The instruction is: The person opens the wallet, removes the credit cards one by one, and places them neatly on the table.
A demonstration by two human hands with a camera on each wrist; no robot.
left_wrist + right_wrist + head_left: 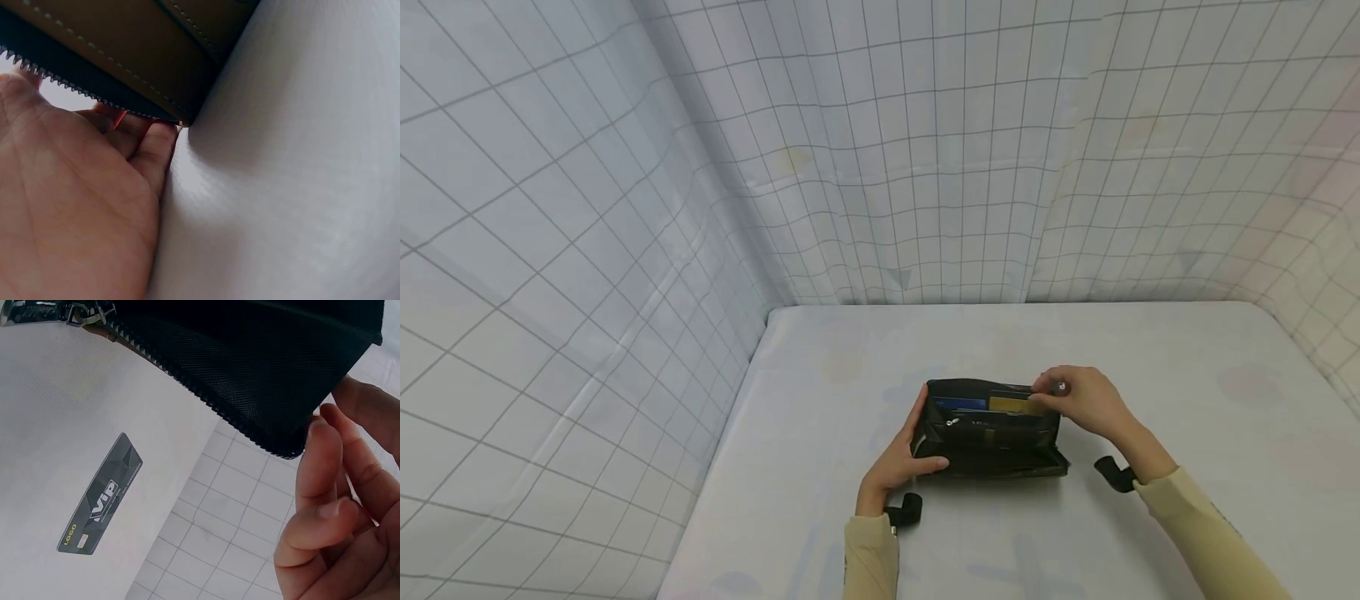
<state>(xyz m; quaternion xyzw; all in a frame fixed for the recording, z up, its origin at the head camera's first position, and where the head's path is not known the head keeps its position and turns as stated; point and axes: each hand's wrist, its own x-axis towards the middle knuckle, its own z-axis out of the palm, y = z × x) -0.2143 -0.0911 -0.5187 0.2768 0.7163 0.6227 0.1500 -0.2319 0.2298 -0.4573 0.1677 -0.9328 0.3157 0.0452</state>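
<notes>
In the head view I see the black wallet (pixel 992 437) on the white desk (pixel 820 442), between 4 and 5 o'clock from the middle. It is spread open at the top. Inside it a blue card (pixel 958 404) sits at about 10 o'clock and a yellow card (pixel 1011 405) at about 1 o'clock. The left hand (pixel 898 462) holds the wallet's 9 o'clock end, thumb on the near edge and fingers round the side. The right hand (pixel 1086 398) pinches the wallet's 2 o'clock corner with thumb and finger; I can't tell if it touches the yellow card too. Cloth with lines (pixel 925 167) hangs at 12 o'clock.

In the left wrist view I see the wallet's brown outside from 10 to 12 o'clock, with white stitches and zip teeth (pixel 67 84). The left hand fills 7 to 9 o'clock, its fingertips against the wallet's bottom edge.

In the right wrist view the dark wallet is at 12 to 2 o'clock, with a shiny zip pull (pixel 87 314) at 11. The right hand, at 4 o'clock, has its fingertips on the corner. A black card (pixel 102 497) marked "VIP" shows at 8 o'clock against the white.
</notes>
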